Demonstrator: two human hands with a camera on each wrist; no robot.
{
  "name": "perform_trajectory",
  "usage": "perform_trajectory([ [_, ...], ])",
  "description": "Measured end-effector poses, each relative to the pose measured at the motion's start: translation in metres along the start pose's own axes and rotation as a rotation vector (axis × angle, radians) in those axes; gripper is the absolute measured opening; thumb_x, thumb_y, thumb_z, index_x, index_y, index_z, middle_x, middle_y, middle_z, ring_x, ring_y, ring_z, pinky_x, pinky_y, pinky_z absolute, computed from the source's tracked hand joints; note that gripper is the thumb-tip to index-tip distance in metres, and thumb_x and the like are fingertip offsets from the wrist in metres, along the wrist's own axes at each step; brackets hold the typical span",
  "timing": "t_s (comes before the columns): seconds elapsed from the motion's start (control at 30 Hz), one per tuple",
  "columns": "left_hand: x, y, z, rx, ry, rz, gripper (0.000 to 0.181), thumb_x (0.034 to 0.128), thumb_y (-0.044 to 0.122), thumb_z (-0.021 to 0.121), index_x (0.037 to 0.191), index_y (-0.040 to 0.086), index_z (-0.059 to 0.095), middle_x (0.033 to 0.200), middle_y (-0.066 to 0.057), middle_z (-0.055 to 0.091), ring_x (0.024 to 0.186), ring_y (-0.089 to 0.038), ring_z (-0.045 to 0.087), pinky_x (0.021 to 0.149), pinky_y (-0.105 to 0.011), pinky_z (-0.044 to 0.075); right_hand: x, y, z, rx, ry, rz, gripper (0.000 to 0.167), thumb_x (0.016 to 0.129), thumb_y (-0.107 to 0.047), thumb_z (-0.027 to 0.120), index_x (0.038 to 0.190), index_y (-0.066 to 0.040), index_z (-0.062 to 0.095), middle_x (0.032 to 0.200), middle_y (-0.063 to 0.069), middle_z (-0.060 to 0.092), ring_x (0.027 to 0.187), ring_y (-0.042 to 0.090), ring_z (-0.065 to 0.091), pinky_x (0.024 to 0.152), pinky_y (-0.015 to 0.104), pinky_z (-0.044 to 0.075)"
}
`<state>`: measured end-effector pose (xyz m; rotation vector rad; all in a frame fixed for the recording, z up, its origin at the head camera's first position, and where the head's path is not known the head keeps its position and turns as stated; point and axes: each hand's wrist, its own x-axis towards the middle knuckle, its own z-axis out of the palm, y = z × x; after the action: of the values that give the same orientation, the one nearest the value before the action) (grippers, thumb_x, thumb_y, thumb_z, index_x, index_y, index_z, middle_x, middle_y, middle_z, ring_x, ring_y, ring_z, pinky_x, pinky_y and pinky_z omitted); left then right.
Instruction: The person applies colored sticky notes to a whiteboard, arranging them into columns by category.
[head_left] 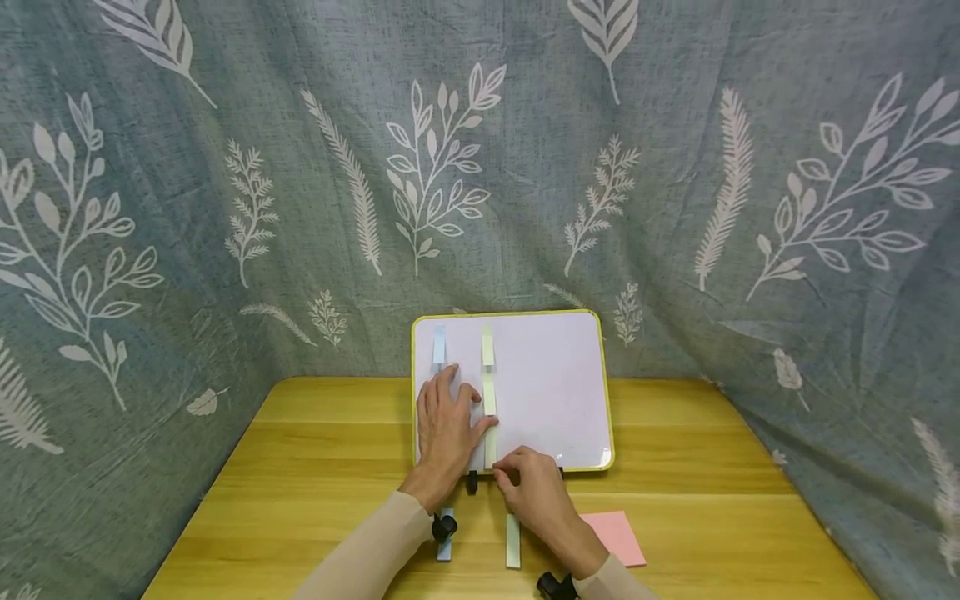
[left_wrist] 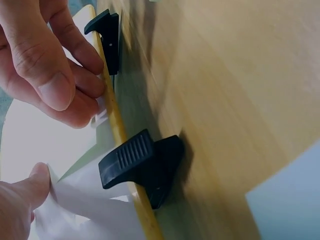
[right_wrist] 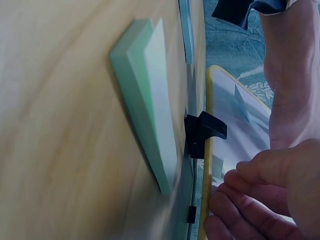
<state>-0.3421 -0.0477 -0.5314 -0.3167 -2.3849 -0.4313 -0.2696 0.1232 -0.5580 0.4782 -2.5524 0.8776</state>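
Beige sleeves (head_left: 375, 550) and black wrist cameras (head_left: 557, 586) are held over the near part of the wooden desk (head_left: 315, 492), where a pad of light blue paper strips (head_left: 444, 552), a pad of light green paper strips (head_left: 513, 546) and a square pink paper pad (head_left: 622, 542) are laid out. Near the desk's far edge, a white rectangular board with a yellow frame (head_left: 551, 392) is gripped along its lower edge by black plastic clips (head_left: 472, 482).

A thin pale green paper strip (head_left: 491, 446) could be creased or set crooked if its lower end were pulled sideways while its upper end is pinned. The board could be tipped back if pushed too hard, since support is seen only at its lower edge.

The strip is placed at the board's lower edge, between the hands, below two similar pale green strips (head_left: 489, 392). Its upper end is touched by the thumb of the left hand (head_left: 444, 421), whose fingers are spread over the board. At its lower end, the fingers of the right hand (head_left: 536, 492) are curled; whether the paper is pinched cannot be told.
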Motion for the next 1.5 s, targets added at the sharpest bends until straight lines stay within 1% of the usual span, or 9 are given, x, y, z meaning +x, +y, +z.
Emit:
perform_trajectory([
  [0.13, -0.001, -0.001, -0.002, -0.015, 0.000, 0.000, 0.049, 0.0871, 0.052, 0.102, 0.111, 0.020, 0.074, 0.170, -0.018, 0.055, 0.155, -0.040, 0.054, 0.134, -0.060, 0.042, 0.000, -0.001, -0.001, 0.000, -0.006, -0.007, 0.006, 0.096, -0.004, 0.093, 0.101, -0.007, 0.092, 0.099, 0.003, 0.085, 0.096, 0.024, 0.084, 0.086, 0.041, 0.070],
  [0.27, -0.002, -0.003, -0.004, -0.018, -0.004, 0.014, 0.052, 0.0831, 0.050, 0.106, 0.112, 0.020, 0.074, 0.170, -0.018, 0.055, 0.155, -0.040, 0.053, 0.134, -0.059, 0.043, -0.001, -0.001, -0.003, 0.011, -0.012, -0.021, 0.006, 0.095, -0.004, 0.094, 0.100, -0.008, 0.091, 0.099, 0.003, 0.085, 0.094, 0.023, 0.083, 0.084, 0.038, 0.068],
  [0.57, -0.010, -0.007, -0.010, 0.017, -0.088, 0.025, 0.065, 0.0740, 0.054, 0.109, 0.116, 0.020, 0.073, 0.173, -0.017, 0.052, 0.157, -0.040, 0.053, 0.139, -0.062, 0.041, -0.003, 0.003, -0.005, 0.017, -0.044, -0.033, 0.010, 0.095, -0.005, 0.094, 0.104, -0.007, 0.091, 0.101, 0.003, 0.085, 0.096, 0.023, 0.083, 0.086, 0.037, 0.068],
  [0.7, -0.015, -0.007, -0.013, 0.011, -0.108, 0.043, 0.065, 0.0756, 0.054, 0.109, 0.119, 0.020, 0.073, 0.171, -0.018, 0.053, 0.155, -0.042, 0.054, 0.139, -0.062, 0.041, -0.005, 0.002, -0.008, 0.054, -0.060, -0.035, 0.011, 0.096, -0.006, 0.093, 0.107, -0.007, 0.091, 0.104, 0.004, 0.086, 0.100, 0.024, 0.084, 0.089, 0.040, 0.069],
  [0.9, -0.020, -0.008, -0.020, 0.003, -0.083, 0.084, 0.065, 0.0774, 0.051, 0.110, 0.122, 0.020, 0.074, 0.168, -0.017, 0.057, 0.150, -0.041, 0.058, 0.134, -0.060, 0.046, -0.007, 0.003, -0.015, 0.081, -0.094, -0.025, 0.014, 0.100, -0.008, 0.091, 0.113, -0.008, 0.090, 0.108, 0.003, 0.087, 0.101, 0.023, 0.085, 0.091, 0.040, 0.070],
  [1.0, -0.020, -0.006, -0.025, -0.011, -0.091, 0.090, 0.065, 0.0790, 0.050, 0.109, 0.125, 0.021, 0.073, 0.168, -0.016, 0.057, 0.148, -0.040, 0.059, 0.132, -0.059, 0.048, -0.008, 0.002, -0.021, 0.089, -0.108, -0.006, 0.015, 0.101, -0.009, 0.090, 0.116, -0.008, 0.090, 0.110, 0.003, 0.086, 0.102, 0.023, 0.086, 0.092, 0.039, 0.071],
  [1.3, -0.025, -0.009, -0.038, -0.130, -0.149, 0.108, 0.058, 0.0858, 0.040, 0.107, 0.128, 0.018, 0.073, 0.165, -0.016, 0.061, 0.143, -0.043, 0.063, 0.130, -0.062, 0.049, -0.014, 0.007, -0.036, 0.048, -0.107, -0.026, 0.019, 0.100, -0.011, 0.092, 0.118, -0.011, 0.091, 0.116, 0.001, 0.088, 0.113, 0.023, 0.084, 0.101, 0.045, 0.069],
  [1.4, -0.029, -0.009, -0.039, -0.163, -0.158, 0.133, 0.057, 0.0861, 0.036, 0.107, 0.128, 0.018, 0.074, 0.163, -0.016, 0.064, 0.144, -0.042, 0.064, 0.128, -0.063, 0.051, -0.018, 0.013, -0.044, 0.032, -0.119, -0.035, 0.020, 0.101, -0.013, 0.092, 0.121, -0.012, 0.090, 0.118, 0.000, 0.087, 0.116, 0.024, 0.084, 0.102, 0.047, 0.068],
  [1.5, -0.035, -0.007, -0.040, -0.158, -0.169, 0.167, 0.057, 0.0855, 0.035, 0.108, 0.128, 0.018, 0.074, 0.161, -0.015, 0.065, 0.146, -0.041, 0.064, 0.126, -0.063, 0.052, -0.023, 0.020, -0.053, 0.019, -0.146, -0.047, 0.022, 0.102, -0.016, 0.091, 0.124, -0.012, 0.089, 0.122, 0.000, 0.086, 0.117, 0.024, 0.083, 0.101, 0.046, 0.068],
])
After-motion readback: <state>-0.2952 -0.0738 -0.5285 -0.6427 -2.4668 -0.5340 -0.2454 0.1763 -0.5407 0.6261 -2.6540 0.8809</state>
